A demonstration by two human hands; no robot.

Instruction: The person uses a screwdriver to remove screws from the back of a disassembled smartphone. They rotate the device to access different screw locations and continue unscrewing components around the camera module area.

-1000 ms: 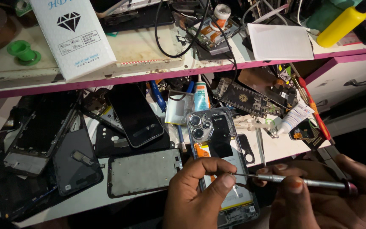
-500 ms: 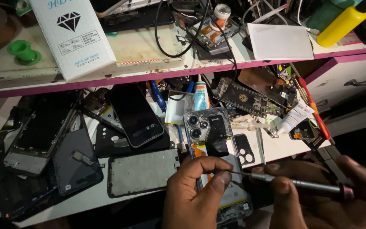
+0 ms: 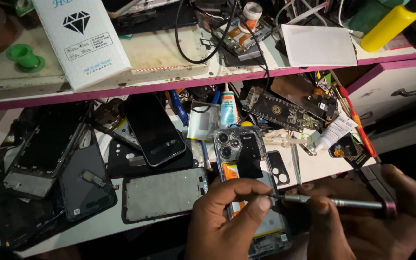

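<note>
L hand (image 3: 227,216) pinched shut on opened phone (image 3: 246,178), steadying it at bench front edge | R hand (image 3: 386,221) clamped on screwdriver (image 3: 333,202) | vs 1 s ago: tip moved left, nearer L thumb, phone barely shifted | prob. working a screw, tip contact hidden.

Both hands are bare — the left hand (image 3: 225,219) and the right hand (image 3: 367,226) wear no gloves, rings or watch. Nails are short and plain. No sleeve shows at the wrists — the lower parts are in shadow.
</note>
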